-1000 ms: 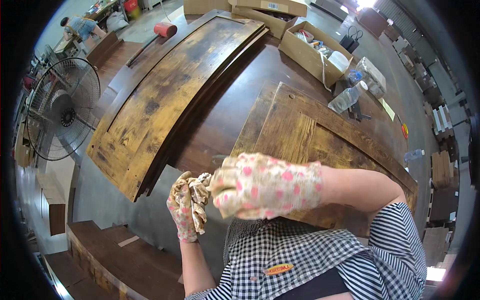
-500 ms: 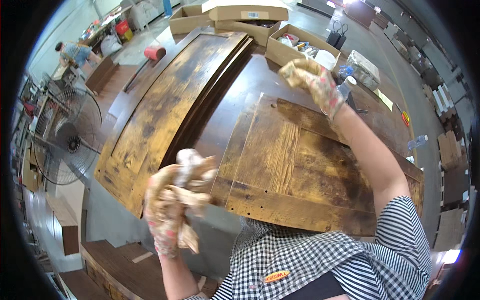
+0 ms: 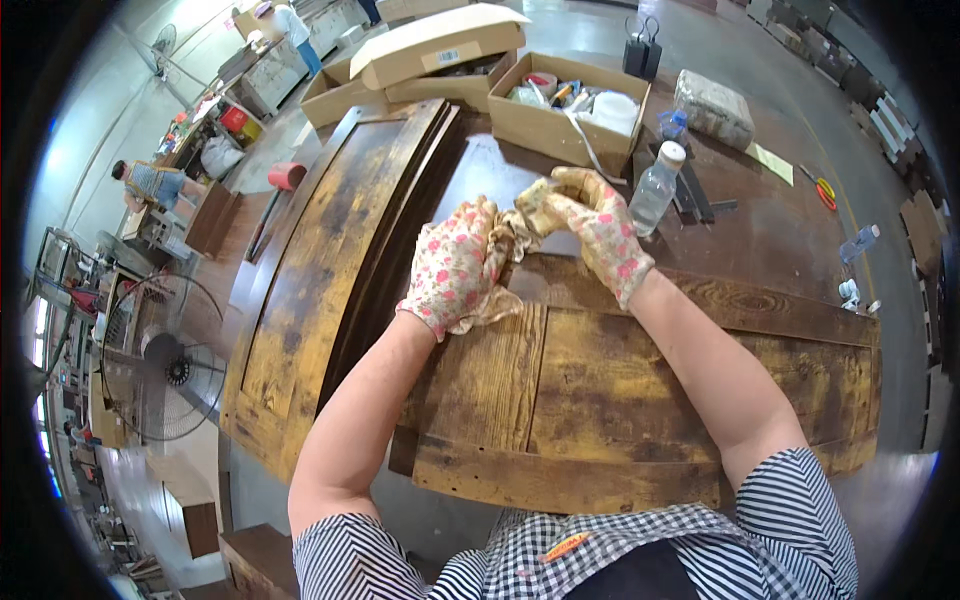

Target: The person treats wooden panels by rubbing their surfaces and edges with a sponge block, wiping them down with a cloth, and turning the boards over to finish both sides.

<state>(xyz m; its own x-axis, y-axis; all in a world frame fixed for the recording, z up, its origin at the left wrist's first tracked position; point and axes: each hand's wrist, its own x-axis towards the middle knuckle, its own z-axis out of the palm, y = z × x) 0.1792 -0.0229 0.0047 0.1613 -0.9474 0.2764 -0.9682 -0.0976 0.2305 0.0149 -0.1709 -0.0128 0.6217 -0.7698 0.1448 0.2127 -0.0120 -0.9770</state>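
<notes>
Grey workshop floor (image 3: 690, 40) rings everything my remote feed brings me; on it, at the centre, I see a glossy dark brown table (image 3: 750, 245); a stack of long brown wooden panels (image 3: 340, 250) lies from seven up to eleven o'clock, and a framed wood panel (image 3: 640, 400) spreads from six round to four; a fan with a round wire cage (image 3: 165, 355) stands at nine, a co-worker (image 3: 152, 185) bends near ten; an open carton (image 3: 560, 130) full of small supplies sits between twelve and one; a long-handled mallet with a red head (image 3: 287, 177) lies at ten; a clear bottle (image 3: 652, 195) with a white cap stands at two; just above centre I have the left hand (image 3: 450, 262), in a pink-dotted glove, clenched round a crumpled cloth (image 3: 510, 238), one flap hanging over the framed panel; the right hand (image 3: 605, 232), gloved alike, comes up toward one o'clock with its fingers curled in and its stained tips at the cloth, though whether they grip it I cannot tell; scissors with red and yellow handles (image 3: 825, 192) lie between two and three.
</notes>
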